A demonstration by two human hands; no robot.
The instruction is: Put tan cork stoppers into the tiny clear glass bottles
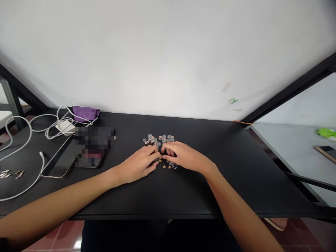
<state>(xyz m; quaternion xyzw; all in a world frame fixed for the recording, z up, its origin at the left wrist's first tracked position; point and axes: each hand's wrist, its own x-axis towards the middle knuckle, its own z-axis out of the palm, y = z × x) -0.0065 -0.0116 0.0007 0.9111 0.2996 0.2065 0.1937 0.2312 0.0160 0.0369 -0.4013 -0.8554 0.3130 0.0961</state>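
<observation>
Curling inward, the fingertips point(158, 154) of the left hand point(139, 164) and the right hand point(185, 157) are closing together over the matte black table point(210, 190), though I cannot tell whether they are gripping anything small between them. Tiny tan cork stoppers point(164, 166) are lying just beside those fingers, and a clear round-bodied miniature bottle point(173, 165) is sitting against the right hand. A cluster of small clear miniature bottles point(159, 139) is spreading just ahead of both hands, with more stoppers mixed among them.

Farther left, a black smartphone with a metal edge point(59, 161) is lying beside a pixelated patch point(94, 147) that is hiding an object and any writing on it. Looping white cables point(28, 131) are running past a white charger point(65, 127) and a crumpled purple cloth point(85, 113), while small metal pieces point(5, 174) are resting at the table's left edge. Beyond the right edge, a grey table point(288, 150) is carrying a bright green item point(326, 133) and a dark phone point(325, 152). No lettering is legible anywhere.
</observation>
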